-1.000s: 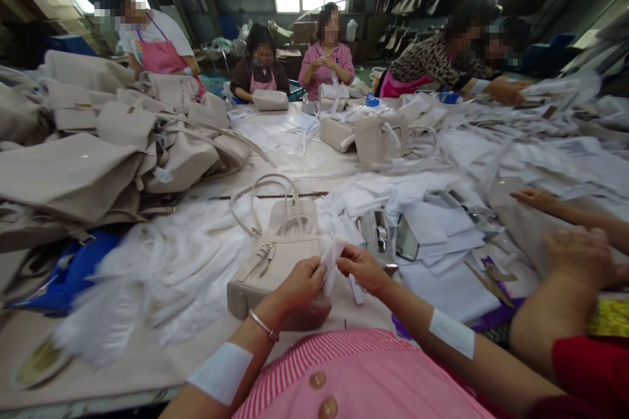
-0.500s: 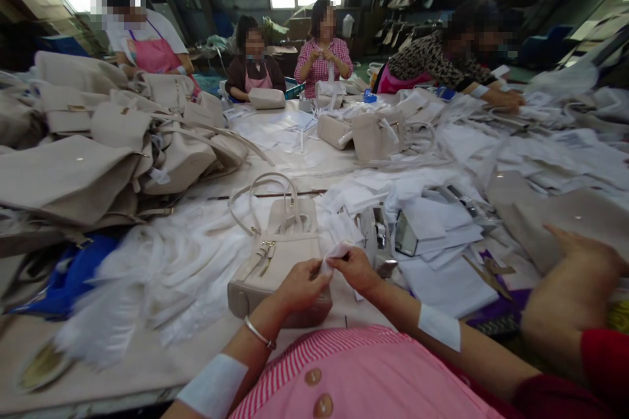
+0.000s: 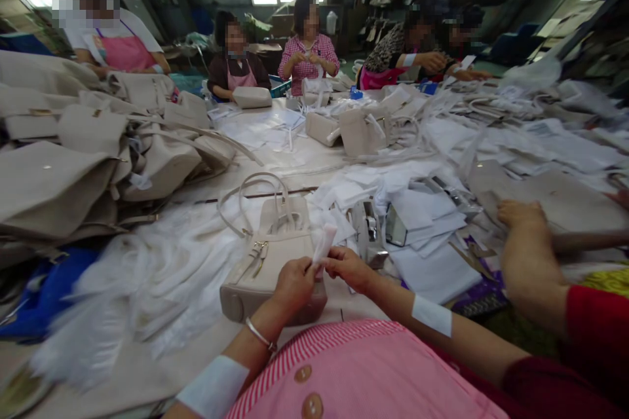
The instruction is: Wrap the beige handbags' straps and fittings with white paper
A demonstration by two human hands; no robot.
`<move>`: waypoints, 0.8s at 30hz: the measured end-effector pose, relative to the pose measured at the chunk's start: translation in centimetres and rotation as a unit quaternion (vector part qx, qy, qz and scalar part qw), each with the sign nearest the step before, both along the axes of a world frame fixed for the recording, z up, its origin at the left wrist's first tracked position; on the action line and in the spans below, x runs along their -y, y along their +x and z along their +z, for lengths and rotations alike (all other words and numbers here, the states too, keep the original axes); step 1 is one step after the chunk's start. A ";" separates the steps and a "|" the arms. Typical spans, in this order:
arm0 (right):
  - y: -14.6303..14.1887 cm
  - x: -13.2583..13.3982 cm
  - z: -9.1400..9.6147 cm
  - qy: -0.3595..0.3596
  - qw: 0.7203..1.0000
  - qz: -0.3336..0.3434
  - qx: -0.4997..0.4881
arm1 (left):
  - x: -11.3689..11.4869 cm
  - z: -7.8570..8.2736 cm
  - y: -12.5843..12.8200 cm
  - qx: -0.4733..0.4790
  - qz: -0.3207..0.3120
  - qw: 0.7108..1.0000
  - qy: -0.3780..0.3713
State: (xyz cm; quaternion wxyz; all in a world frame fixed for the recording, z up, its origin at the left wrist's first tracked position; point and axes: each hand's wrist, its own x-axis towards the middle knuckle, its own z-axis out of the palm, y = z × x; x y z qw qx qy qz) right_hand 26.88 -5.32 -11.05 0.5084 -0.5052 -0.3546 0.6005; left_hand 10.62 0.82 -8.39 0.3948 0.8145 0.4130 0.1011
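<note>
In front of me a beige handbag (image 3: pixel 282 249) lies on its back on the table, with its thin handles pointing away from me and a gold zip on its face. Over the bag's right side, a strip of thin white tissue paper (image 3: pixel 325 243) stands up between my hands. My left hand (image 3: pixel 297 283) pinches its lower end. The fingers of my right hand (image 3: pixel 348 268) are closed at the same lower end, from the right. Part of the strip is hidden by my fingers.
Beige bags (image 3: pixel 59 177) are heaped at the left, beside bunched white wrapping (image 3: pixel 142 268). White paper sheets (image 3: pixel 432 272) and metal pieces (image 3: pixel 366 222) lie to the right. A co-worker's arm in a red sleeve (image 3: pixel 597 324) reaches a beige bag (image 3: pixel 565 203). Several people work across the table.
The white strip, earlier bunched between my fingertips, now points upward as a narrow roll. The view has shifted slightly right. The neighbouring co-worker's hand has closed down by the beige bag.
</note>
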 end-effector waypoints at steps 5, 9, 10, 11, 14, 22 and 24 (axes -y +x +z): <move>-1.9 0.0 0.4 -0.067 0.988 -0.110 0.085 | 1.0 -0.3 0.5 -0.069 -0.003 0.989 0.134; -2.4 -0.3 0.8 -0.114 0.968 -0.148 0.164 | 0.7 0.2 0.2 -0.036 -0.041 0.996 0.073; -2.3 -0.3 0.9 -0.114 0.969 -0.149 0.161 | 0.3 0.4 0.0 -0.004 -0.067 0.997 0.031; -2.3 -0.3 0.8 -0.111 0.971 -0.147 0.155 | 0.0 0.6 -0.2 0.031 -0.088 0.996 -0.011; -2.1 -0.4 0.7 -0.100 0.976 -0.134 0.136 | -1.0 0.6 -0.6 0.092 -0.082 0.988 -0.094; -1.8 -0.3 0.3 -0.100 0.987 -0.109 0.071 | -0.5 -0.7 0.3 0.017 -0.038 0.999 -0.010; -1.6 -0.1 0.5 -0.102 0.987 -0.106 0.069 | -0.1 -0.7 0.5 -0.024 -0.031 0.999 0.033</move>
